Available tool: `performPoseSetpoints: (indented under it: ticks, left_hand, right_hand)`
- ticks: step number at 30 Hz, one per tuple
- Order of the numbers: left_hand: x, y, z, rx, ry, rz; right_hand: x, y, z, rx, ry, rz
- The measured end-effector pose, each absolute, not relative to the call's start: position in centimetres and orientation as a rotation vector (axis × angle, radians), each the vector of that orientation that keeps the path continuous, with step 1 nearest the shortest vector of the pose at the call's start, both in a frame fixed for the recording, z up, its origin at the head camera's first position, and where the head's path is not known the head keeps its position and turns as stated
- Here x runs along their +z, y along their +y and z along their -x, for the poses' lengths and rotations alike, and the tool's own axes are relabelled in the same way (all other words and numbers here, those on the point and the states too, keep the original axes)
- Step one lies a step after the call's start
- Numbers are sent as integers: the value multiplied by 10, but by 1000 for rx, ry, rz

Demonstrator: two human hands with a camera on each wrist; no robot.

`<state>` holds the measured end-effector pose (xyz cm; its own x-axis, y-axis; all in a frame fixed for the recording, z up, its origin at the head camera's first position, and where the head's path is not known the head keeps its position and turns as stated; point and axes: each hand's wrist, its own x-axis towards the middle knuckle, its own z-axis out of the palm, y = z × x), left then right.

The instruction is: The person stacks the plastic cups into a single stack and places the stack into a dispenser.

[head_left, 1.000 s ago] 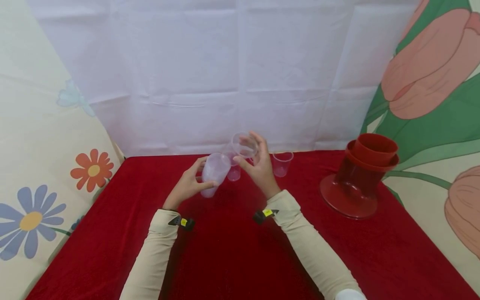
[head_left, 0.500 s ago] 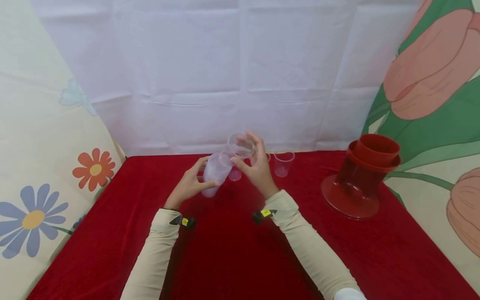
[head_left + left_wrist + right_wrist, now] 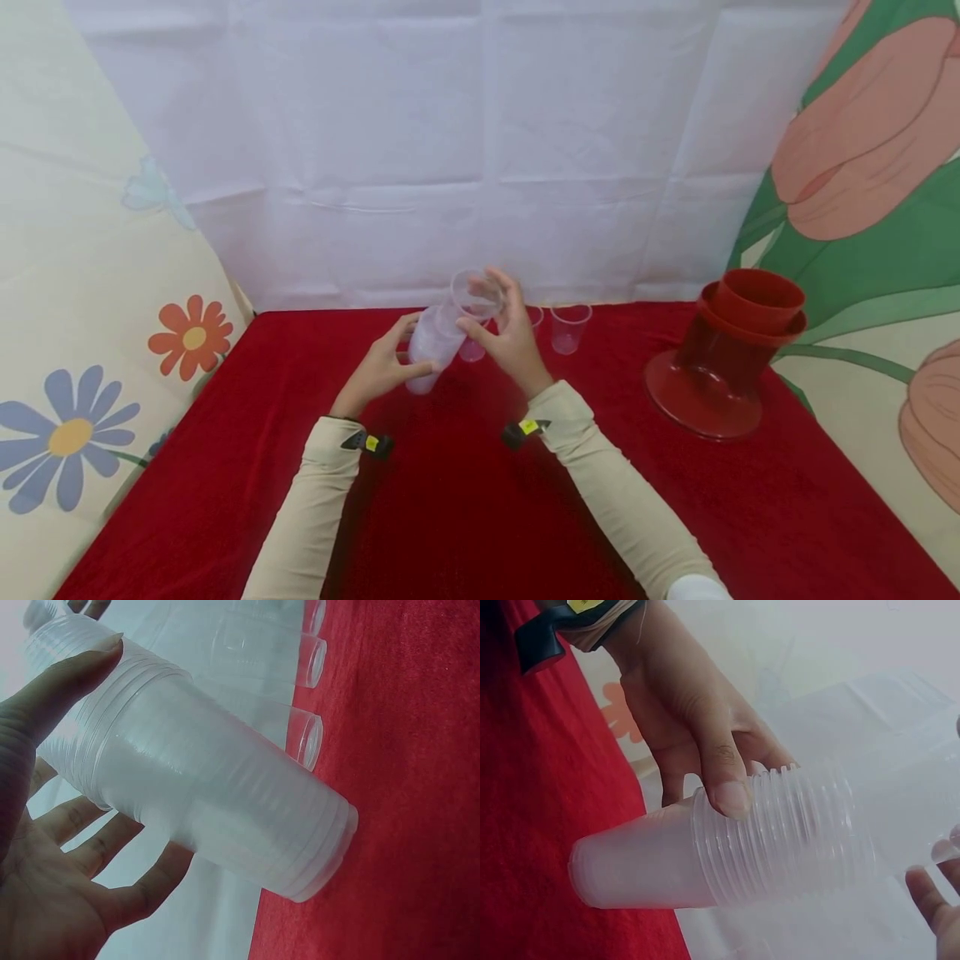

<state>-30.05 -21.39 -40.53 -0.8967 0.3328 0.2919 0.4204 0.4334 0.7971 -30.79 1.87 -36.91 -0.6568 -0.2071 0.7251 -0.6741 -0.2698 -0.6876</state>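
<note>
My left hand (image 3: 382, 371) grips a stack of nested clear plastic cups (image 3: 435, 346) around the rims, thumb on the near side. The stack (image 3: 217, 787) is tilted, its mouth facing up and to the right. In the head view my right hand (image 3: 510, 329) holds a single clear plastic cup (image 3: 474, 292) between thumb and fingers. In the right wrist view this cup (image 3: 907, 795) lines up with the stack (image 3: 780, 832), its base end at the stack's mouth; how deep it sits is hard to tell through the clear plastic.
Clear cups stand on the red cloth behind the hands: one at right (image 3: 570, 329), one partly behind my right hand (image 3: 536, 318), one behind the held cups (image 3: 472, 348). A red flanged container (image 3: 723, 358) stands farther right. A white sheet (image 3: 360, 150) hangs behind.
My right hand has shifted left with its cup, bringing it closer to the stack's mouth. My left hand and the stack have hardly moved. The view has drifted slightly.
</note>
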Motion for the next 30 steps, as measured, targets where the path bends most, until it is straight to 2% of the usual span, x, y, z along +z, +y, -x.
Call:
performPoseSetpoints:
  ticks: [11,18,30]
  left_hand:
    - [-408,-214,301,-1479,-2578,685]
    - [-406,-213,300,-1466,-2568,698]
    - [-405,-212,298,-1466,-2551,710]
  right_hand:
    - [-373,16,305,1951,-1798,-1015]
    - [-356,16,287,1921,-1846,-1028]
    - [-359,14,286,1903,-1926,-1005]
